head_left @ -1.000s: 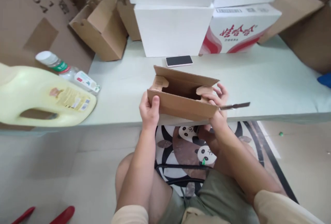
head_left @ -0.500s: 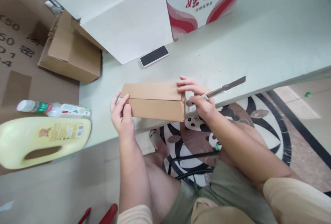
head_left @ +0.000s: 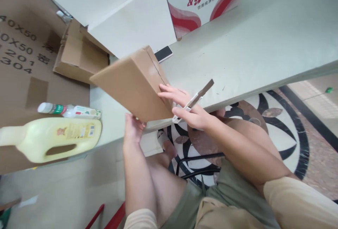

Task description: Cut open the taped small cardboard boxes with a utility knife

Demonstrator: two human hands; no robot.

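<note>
A brown cardboard box (head_left: 134, 86) is tilted above the front edge of the table, with a seam running along its narrow upper side. My left hand (head_left: 133, 128) grips its lower edge; some of those fingers are hidden beneath it. Against the box's right end lie the outstretched fingers of my right hand (head_left: 182, 104). That same hand holds a utility knife (head_left: 196, 98) between thumb and palm, its long blade out and pointing up and to the right, away from the box.
Behind the box a phone (head_left: 164, 53) lies by a white box (head_left: 134, 24) and a red-and-white carton (head_left: 206, 3). On the left are a yellow jug (head_left: 60, 139), a plastic bottle (head_left: 71, 110) and an open cardboard box (head_left: 81, 51). The table edge (head_left: 245, 93) runs toward the right.
The box has been tipped up and turned, so a broad face shows and it partly covers the phone. My left hand has shifted beneath it; my right hand and the knife moved left.
</note>
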